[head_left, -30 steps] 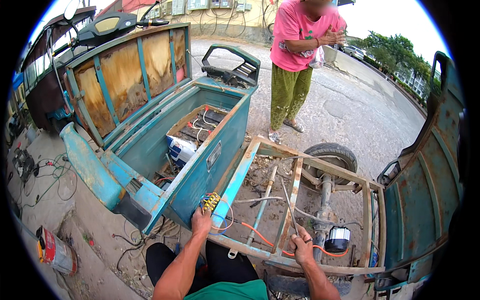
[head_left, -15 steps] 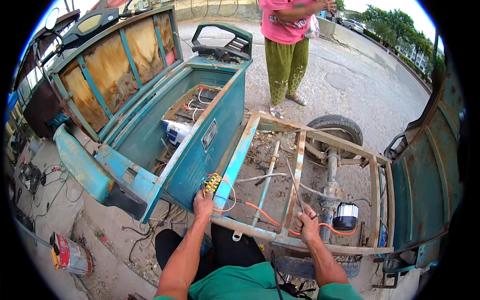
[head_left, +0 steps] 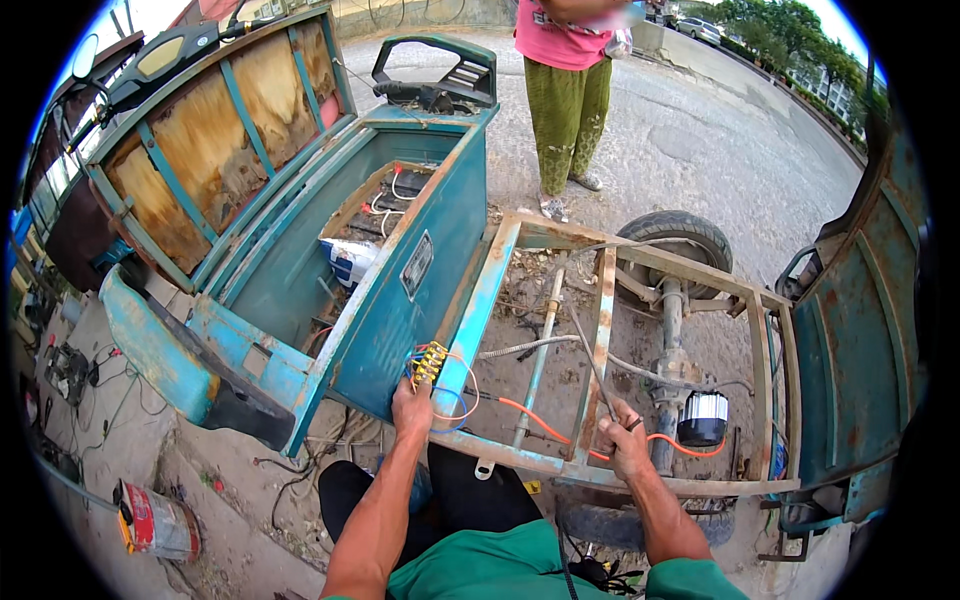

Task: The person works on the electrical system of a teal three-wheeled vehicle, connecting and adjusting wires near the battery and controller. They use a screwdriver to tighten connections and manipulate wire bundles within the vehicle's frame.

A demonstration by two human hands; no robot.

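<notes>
My left hand (head_left: 411,406) is closed on a yellow terminal block (head_left: 430,362) with several thin wires looping from it, beside the teal metal box (head_left: 385,330). My right hand (head_left: 626,440) has its fingers closed round the lower end of a thin, dark, rod-like piece (head_left: 592,362); whether it is stiff or a cable I cannot tell. That piece slants up and left over a crossbar of the rusty vehicle frame (head_left: 603,310). An orange conduit (head_left: 536,419) passes under my right hand towards a silver and black motor (head_left: 703,418) on the axle.
Batteries (head_left: 397,190) with white leads sit inside the teal box, its rusty lid (head_left: 225,130) raised. Beyond the frame stand a wheel (head_left: 685,245) and a person in green trousers (head_left: 566,120). A red and white bucket (head_left: 160,522) is at lower left, a teal panel (head_left: 860,340) at right.
The whole view has shifted slightly. Both hands keep their holds, with the dark piece still slanting over the crossbar. The standing person's arms have moved.
</notes>
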